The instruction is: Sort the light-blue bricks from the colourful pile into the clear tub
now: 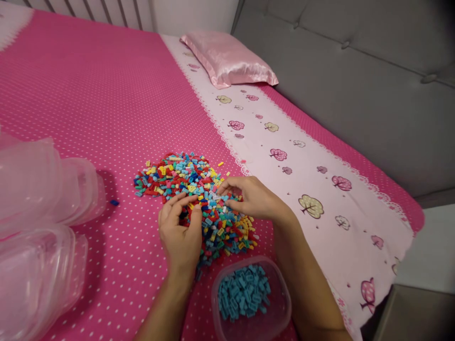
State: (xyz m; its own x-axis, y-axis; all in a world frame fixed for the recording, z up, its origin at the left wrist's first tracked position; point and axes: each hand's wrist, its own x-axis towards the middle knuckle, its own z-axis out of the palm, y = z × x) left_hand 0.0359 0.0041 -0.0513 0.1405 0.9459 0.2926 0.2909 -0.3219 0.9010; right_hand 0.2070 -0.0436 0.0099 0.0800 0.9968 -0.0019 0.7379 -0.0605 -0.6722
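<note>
A heap of small toy bricks (pixel 174 177) in red, blue, yellow and light blue lies on a pink dotted bedspread (pixel 88 94). My left hand (pixel 179 232) rests on the heap's near left side, fingers curled in a pinch over the bricks. My right hand (pixel 249 196) lies on the heap's right side, fingertips pinched among the bricks. What either pinch holds is too small to make out. Just in front of the heap stands a clear plastic tub (pixel 280 289) holding only light blue bricks (pixel 243 291).
Empty clear plastic tubs (pixel 39 189) are stacked at the left, more clear tubs (pixel 35 279) below them. A single dark blue brick (pixel 114 202) lies apart beside them. A pink satin pillow (pixel 227 57) lies at the bed's head, by a grey padded headboard (pixel 355 71).
</note>
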